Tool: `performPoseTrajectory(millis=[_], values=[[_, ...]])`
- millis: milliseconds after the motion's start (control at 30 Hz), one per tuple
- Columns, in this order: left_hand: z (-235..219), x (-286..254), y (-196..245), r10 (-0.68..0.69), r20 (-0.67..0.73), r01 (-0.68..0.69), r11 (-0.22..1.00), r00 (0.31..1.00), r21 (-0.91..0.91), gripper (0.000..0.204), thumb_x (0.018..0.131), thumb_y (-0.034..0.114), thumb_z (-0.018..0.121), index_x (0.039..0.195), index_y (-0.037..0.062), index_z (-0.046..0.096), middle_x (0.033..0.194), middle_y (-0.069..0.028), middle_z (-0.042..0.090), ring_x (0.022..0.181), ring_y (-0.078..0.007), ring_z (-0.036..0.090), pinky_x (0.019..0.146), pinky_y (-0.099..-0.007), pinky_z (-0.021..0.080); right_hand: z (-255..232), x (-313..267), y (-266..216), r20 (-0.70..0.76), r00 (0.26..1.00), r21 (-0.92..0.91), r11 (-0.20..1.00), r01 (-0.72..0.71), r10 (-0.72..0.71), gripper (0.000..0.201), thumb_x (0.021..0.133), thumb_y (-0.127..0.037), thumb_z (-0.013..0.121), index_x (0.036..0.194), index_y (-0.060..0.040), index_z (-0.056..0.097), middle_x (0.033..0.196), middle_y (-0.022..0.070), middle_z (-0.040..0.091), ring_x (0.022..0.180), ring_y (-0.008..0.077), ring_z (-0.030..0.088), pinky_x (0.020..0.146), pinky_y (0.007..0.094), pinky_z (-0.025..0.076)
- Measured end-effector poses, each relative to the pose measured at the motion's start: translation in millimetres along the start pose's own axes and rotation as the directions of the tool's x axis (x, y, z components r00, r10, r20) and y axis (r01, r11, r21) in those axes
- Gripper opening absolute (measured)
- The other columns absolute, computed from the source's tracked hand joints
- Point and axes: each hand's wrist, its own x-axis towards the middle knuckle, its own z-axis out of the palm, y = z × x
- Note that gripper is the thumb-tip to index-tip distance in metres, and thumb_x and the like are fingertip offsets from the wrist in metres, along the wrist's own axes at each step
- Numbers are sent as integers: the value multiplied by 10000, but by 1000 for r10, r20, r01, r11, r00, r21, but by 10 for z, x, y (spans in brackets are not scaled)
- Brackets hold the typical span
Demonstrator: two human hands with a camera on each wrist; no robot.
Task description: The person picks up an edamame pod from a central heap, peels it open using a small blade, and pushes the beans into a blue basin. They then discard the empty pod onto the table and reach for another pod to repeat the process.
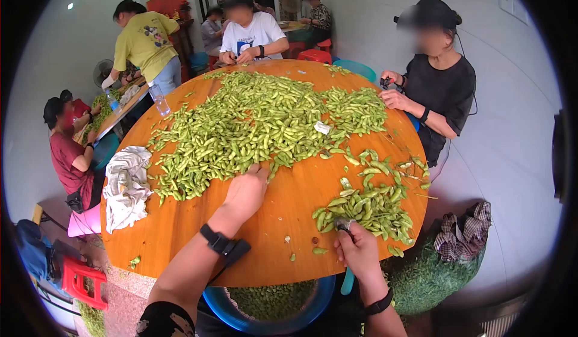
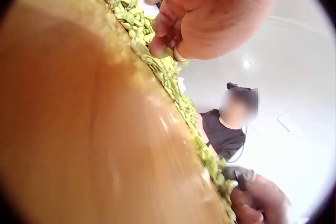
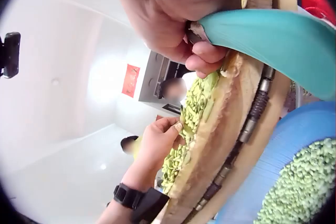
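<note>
On the round wooden table (image 1: 289, 216) lies a large heap of green soybean pods (image 1: 253, 120). My left hand (image 1: 245, 191) reaches to the near edge of this heap, its fingertips pinching a green pod (image 2: 167, 53) in the left wrist view. My right hand (image 1: 360, 254) grips a tool with a curved teal handle (image 3: 262, 32); its grey metal end (image 1: 343, 223) sits at a smaller pile of pods (image 1: 367, 207). In the right wrist view the handle sticks out past the palm, and the fingers hide part of the tool.
Below the table edge stands a blue basin (image 1: 220, 310) with shelled beans. A white cloth (image 1: 126, 183) and a clear bottle (image 1: 159, 99) are at the left. A full green mesh sack (image 1: 430, 280) stands right. People sit around the table, including one in black (image 1: 442, 84).
</note>
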Motion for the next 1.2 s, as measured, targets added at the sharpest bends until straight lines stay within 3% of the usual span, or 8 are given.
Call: performPoseTrajectory(millis=[100, 200, 267, 367, 600, 767, 967, 1200], values=[[-79, -237, 129, 42, 23, -38, 989, 999, -146, 244, 814, 9, 591, 1057, 21, 592, 957, -143, 609, 810, -368, 615, 729, -392, 522, 64, 31, -92, 80, 996, 16, 999, -31, 30, 111, 934, -78, 500, 972, -26, 590, 669, 21, 569, 474, 55, 492, 410, 219, 384], [-99, -437, 234, 34, -24, -41, 932, 999, -359, 202, 843, -15, 575, 1044, 8, 580, 927, -138, 638, 730, -294, 644, 671, -342, 526, 288, 108, -131, 175, 979, 33, 993, -115, 108, 118, 940, -106, 499, 959, -30, 588, 680, 13, 571, 473, 54, 492, 393, 214, 374], [-160, -476, 294, -154, 217, 259, 731, 964, -632, 159, 871, -13, 560, 1029, -9, 575, 948, -162, 641, 689, -233, 658, 621, -319, 527, 469, 211, -162, 228, 968, 2, 995, -105, 101, 178, 959, -106, 499, 816, -26, 569, 579, -12, 520, 437, 45, 462, 376, 203, 338], [-51, -505, 211, -92, 188, 204, 618, 978, -759, 210, 890, -11, 554, 1099, -11, 576, 946, -135, 636, 667, -160, 643, 607, -268, 514, 668, 279, -244, 216, 969, 102, 984, -147, 122, 221, 961, -118, 502, 763, -33, 551, 540, -16, 497, 420, 50, 457, 373, 205, 326], [-13, -546, 182, 116, 156, 33, 691, 981, -723, 409, 891, -53, 532, 1290, 37, 536, 882, -73, 626, 640, -122, 609, 598, -249, 502, 787, 270, -256, 229, 964, 120, 979, -163, 133, 217, 962, -115, 499, 773, -27, 561, 542, -12, 505, 419, 47, 460, 369, 203, 322], [-58, -574, 243, 209, -20, -193, 854, 978, -483, 448, 829, -16, 609, 1270, 34, 549, 904, -152, 654, 710, -285, 653, 660, -343, 533, 774, 217, -235, 244, 960, 86, 983, -160, 135, 123, 946, -114, 508, 939, -22, 590, 692, -4, 568, 485, 44, 500, 394, 205, 376], [-83, -608, 266, 220, 32, -192, 907, 975, -374, 443, 832, 60, 605, 1264, 40, 507, 881, -177, 649, 735, -368, 642, 637, -435, 531, 842, 173, -209, 218, 972, 68, 993, -100, 83, 121, 948, -103, 503, 901, -21, 578, 679, -4, 559, 484, 53, 496, 430, 220, 402], [-76, -615, 278, 247, 23, -217, 889, 969, -403, 379, 835, 60, 593, 1196, 14, 490, 882, -195, 644, 737, -376, 641, 633, -441, 532, 871, 158, -185, 172, 985, 90, 995, -38, 22, 102, 943, -76, 506, 894, -24, 579, 669, -10, 548, 489, 49, 490, 436, 216, 401]])
